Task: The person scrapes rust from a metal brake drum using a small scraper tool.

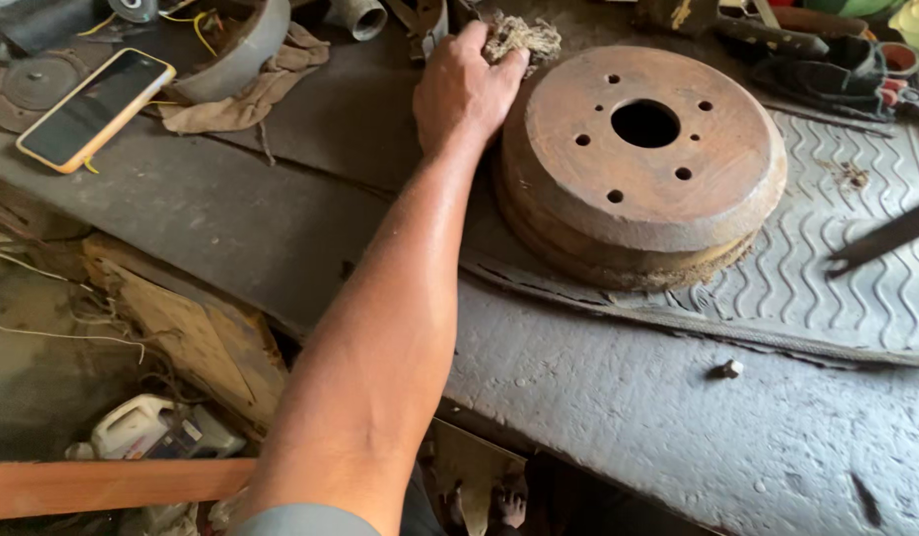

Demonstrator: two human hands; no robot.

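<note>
1. One hand [466, 87] reached out over the surface [281, 218] on a bare forearm that entered from the bottom of the view; I took it for the left hand, going by the thumb side, though that was not certain.
2. Its fingers were curled and closed on a wad of frayed tan fibre [522, 38], pinching it at the far left edge of the brake drum [643, 164].
3. The hand touched the drum's rim on that side, with the wad just beyond the rim.
4. The other hand was nowhere in the view.
5. The brake drum was a rusty round casting with a large centre hole and a ring of small holes. It lay flat, face up, on a grey rubber mat [837, 278] with a wavy tread, right of centre.
6. A phone [94, 107] with an orange case lay screen up at the far left of the surface, well apart from the hand.
7. A dirty rag [256, 94] lay between the phone and the hand, under a curved metal part [243, 50].
8. A small nut [729, 368] sat on the bare surface near the mat's front edge.
9. Below the surface's edge lay a white plastic jug [132, 425], and a toe-bare foot [506, 503] showed on the floor.
</note>
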